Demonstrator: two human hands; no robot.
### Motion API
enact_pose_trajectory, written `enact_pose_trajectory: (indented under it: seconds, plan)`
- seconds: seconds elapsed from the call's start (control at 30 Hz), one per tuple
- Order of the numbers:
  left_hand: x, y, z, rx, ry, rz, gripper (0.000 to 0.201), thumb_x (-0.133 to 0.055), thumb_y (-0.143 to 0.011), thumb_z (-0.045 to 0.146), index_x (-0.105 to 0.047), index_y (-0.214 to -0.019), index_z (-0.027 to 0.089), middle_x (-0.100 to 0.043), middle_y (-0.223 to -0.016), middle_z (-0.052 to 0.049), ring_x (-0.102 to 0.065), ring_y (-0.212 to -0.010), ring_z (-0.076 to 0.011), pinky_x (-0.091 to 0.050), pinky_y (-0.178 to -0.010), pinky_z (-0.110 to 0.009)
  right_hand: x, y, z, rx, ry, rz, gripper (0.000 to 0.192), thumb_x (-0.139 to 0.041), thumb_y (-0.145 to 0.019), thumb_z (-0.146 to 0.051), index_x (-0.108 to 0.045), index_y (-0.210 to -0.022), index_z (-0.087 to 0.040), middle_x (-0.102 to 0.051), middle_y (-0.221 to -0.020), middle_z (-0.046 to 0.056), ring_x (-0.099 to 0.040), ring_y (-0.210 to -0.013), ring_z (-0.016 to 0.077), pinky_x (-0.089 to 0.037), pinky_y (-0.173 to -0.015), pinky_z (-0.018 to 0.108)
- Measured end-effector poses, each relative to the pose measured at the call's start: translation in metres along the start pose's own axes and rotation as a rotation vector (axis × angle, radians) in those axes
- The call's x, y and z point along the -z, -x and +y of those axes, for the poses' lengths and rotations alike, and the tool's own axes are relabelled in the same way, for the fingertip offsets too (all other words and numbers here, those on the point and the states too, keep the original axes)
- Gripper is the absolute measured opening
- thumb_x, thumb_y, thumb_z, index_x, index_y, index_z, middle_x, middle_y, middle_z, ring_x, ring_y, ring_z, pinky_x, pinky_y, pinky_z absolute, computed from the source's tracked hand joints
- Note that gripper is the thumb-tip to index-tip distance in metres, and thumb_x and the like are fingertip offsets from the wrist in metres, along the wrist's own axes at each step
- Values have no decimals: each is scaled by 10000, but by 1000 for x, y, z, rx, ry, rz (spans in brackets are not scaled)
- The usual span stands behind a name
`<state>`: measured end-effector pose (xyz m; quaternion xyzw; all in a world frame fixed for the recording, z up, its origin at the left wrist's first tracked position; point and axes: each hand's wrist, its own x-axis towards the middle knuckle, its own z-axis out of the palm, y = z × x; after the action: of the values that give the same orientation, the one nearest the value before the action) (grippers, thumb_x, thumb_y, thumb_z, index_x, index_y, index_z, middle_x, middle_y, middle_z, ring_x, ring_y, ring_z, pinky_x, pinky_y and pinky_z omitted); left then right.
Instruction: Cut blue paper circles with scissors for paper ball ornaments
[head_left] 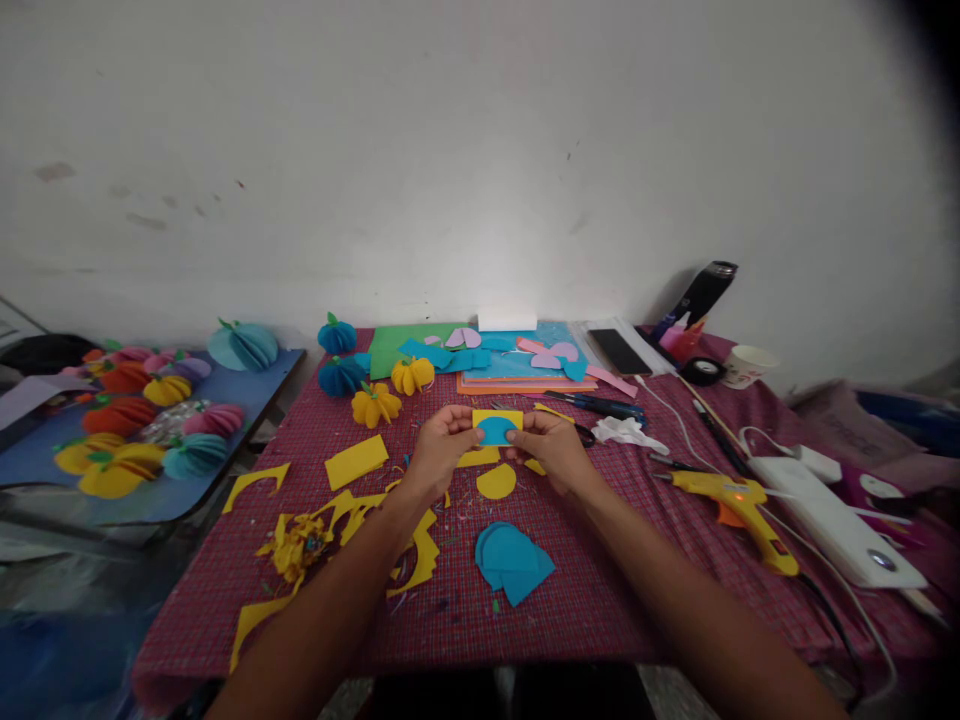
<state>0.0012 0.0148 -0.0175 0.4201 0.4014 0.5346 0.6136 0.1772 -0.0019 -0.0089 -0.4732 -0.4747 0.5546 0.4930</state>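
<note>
My left hand (441, 447) and my right hand (553, 445) together hold a small yellow paper rectangle (504, 417) with a blue half-circle (495, 432) laid on its front, a little above the red checked tablecloth (600, 580). Each hand pinches one side of the pieces. Just below them lie a yellow half-circle (496, 482) and other yellow offcuts. Nearer to me sits a small pile of blue cut shapes (511, 562).
Yellow scraps (352, 540) litter the left of the cloth. A yellow glue gun (739, 503), a white power strip (832, 520), scissors (596, 404), a phone (619, 351), a paper cup (746, 364) and coloured sheets (517, 365) lie beyond. Paper pumpkins (135, 430) fill a blue side table.
</note>
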Motion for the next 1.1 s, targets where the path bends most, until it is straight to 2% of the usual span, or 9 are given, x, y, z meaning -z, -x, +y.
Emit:
enact_pose_trajectory:
  seconds: [1.1]
  plan:
    - [2,-1,-4,-8,-33,-22,344,-787,-615,215,-607,-901,156,-639,-765,-9,-597,-664,-112,-485,-619,-235,0,0,2,15,14,17,222,-754,-649,-282,-623,-777,-157,-656,-581,-14,-547,-476,103,-402,-465,211]
